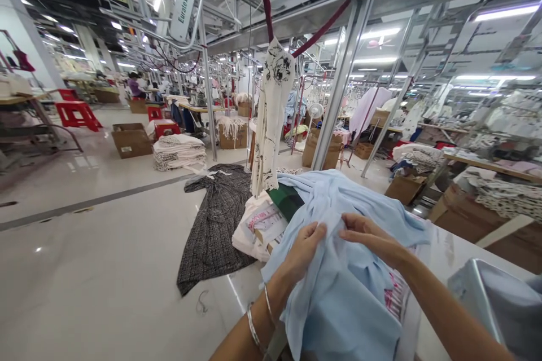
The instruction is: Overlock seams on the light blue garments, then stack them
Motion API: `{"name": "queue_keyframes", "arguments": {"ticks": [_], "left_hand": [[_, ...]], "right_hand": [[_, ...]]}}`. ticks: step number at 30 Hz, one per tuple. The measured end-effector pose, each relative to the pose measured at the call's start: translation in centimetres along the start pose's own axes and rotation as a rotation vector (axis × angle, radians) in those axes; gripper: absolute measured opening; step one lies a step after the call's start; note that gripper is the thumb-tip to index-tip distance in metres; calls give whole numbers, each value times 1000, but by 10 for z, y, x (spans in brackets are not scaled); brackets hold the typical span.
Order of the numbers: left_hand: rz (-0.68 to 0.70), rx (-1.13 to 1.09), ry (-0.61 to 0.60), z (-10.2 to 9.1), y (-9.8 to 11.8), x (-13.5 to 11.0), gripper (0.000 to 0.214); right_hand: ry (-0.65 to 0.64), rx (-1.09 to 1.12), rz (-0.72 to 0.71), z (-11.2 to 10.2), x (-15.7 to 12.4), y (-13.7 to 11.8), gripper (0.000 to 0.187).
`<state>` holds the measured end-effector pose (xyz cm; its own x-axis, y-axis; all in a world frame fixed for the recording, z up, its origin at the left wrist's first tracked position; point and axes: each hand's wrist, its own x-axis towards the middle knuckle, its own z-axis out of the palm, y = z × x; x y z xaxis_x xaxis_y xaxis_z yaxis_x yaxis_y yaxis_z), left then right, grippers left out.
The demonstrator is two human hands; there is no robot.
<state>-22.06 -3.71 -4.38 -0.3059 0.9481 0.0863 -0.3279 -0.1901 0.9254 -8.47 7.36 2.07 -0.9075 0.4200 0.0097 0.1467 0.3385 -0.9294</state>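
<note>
The left hand (302,251) has its fingers pressed together, pinching a fold of a light blue garment (339,304). The right hand (369,237) rests just beside it on the same cloth, fingers slightly apart; whether they pinch cannot be told. The garment lies bunched toward the far end of a white worktop (459,251), hanging over its left edge. Past it, a white patterned dress (271,118) hangs upright, above a dark tweed garment (212,225) spread on the floor.
</note>
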Motion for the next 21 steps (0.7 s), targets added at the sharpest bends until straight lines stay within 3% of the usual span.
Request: {"name": "queue_keyframes", "arguments": {"ticks": [8, 10, 13, 17, 21], "left_hand": [[7, 93, -10, 9, 2, 8, 40], [-19, 124, -89, 13, 0, 11, 40], [59, 437, -146, 15, 3, 21, 39], [201, 836, 45, 11, 17, 53, 26], [198, 1035, 248, 3, 24, 98, 21]], "right_hand": [[121, -93, -8, -5, 0, 7, 32], [187, -203, -34, -6, -1, 7, 39], [225, -501, -61, -8, -8, 0, 36], [264, -708, -24, -18, -25, -14, 30], [249, -570, 38, -26, -40, -21, 35]]}}
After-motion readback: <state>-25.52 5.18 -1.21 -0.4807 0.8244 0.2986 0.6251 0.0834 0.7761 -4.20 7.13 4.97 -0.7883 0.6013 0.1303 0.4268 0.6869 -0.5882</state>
